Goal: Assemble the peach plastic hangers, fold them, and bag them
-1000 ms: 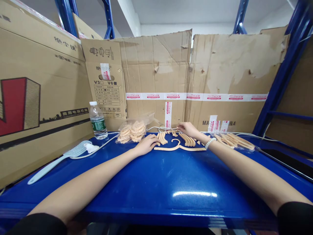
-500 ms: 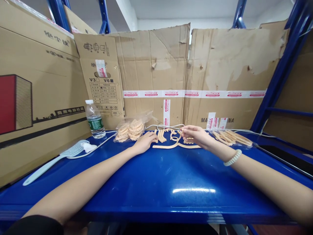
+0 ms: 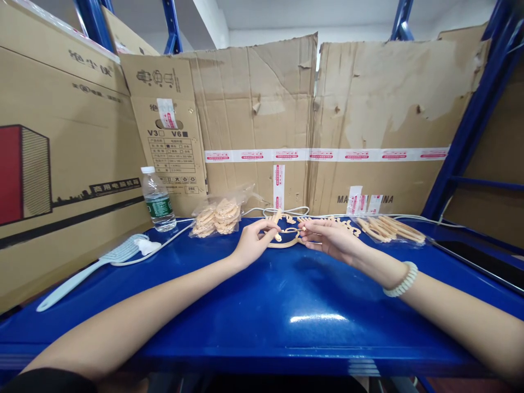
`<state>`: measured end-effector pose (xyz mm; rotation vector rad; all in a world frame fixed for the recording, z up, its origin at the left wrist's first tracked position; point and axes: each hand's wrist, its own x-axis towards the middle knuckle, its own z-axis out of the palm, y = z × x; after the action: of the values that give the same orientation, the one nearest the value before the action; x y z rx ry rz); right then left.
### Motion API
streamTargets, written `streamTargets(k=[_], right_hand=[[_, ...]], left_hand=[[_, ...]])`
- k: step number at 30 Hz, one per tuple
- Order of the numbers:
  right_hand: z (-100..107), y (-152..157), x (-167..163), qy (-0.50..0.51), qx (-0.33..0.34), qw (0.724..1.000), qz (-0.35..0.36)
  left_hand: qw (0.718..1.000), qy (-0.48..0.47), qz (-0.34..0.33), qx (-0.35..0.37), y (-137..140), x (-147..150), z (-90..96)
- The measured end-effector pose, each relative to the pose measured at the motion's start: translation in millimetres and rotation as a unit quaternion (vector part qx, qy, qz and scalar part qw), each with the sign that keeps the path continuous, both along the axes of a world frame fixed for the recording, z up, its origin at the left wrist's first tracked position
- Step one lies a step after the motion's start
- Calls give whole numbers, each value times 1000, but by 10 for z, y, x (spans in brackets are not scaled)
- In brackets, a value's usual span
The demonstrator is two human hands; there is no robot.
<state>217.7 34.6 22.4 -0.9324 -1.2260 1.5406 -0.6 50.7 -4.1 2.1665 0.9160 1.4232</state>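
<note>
My left hand (image 3: 252, 244) pinches a beige strip (image 3: 277, 218), my right hand (image 3: 338, 240) a small piece (image 3: 303, 228), mostly hidden, over the hanger (image 3: 283, 245) at twelve o'clock on the bench (image 3: 262, 311). The box panel (image 3: 168, 143) at eleven reads "V3" and "V6"; the cardboard (image 3: 380, 120) at one, "MA…INA".

Shine below, matt brown behind

Here's the broad blue painted-looking tabletop (image 3: 245, 311), glossy and smooth, bouncing back a white streak! Then tall brown cardboard panels (image 3: 233, 109), matt, creased, scuffed, crossed by slick white-and-red tape (image 3: 270, 155). A clear plastic bottle (image 3: 158, 192) gleams; a see-through plastic bag (image 3: 245, 196) crinkles, thin and shiny. Curved pale-tan hanger pieces (image 3: 284, 244): smooth, low-sheen, wood or plastic, can't tell. Pale-blue paddle hairbrush (image 3: 69, 285): satin, plastic-looking.
</note>
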Motion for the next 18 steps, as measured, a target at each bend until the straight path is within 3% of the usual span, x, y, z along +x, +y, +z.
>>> streamTargets(k=[3, 11, 18], right_hand=[[-19, -26, -18, -10, -2, 1000, 3], [-52, -52, -50, 12, -26, 999, -34], [-92, -19, -42, 35, -59, 997, -35]], left_hand=[[997, -41, -2, -61, -44, 58, -44], [982, -147, -15, -116, -97, 87, -64], [932, -242, -101, -249, -114, 110, -121]])
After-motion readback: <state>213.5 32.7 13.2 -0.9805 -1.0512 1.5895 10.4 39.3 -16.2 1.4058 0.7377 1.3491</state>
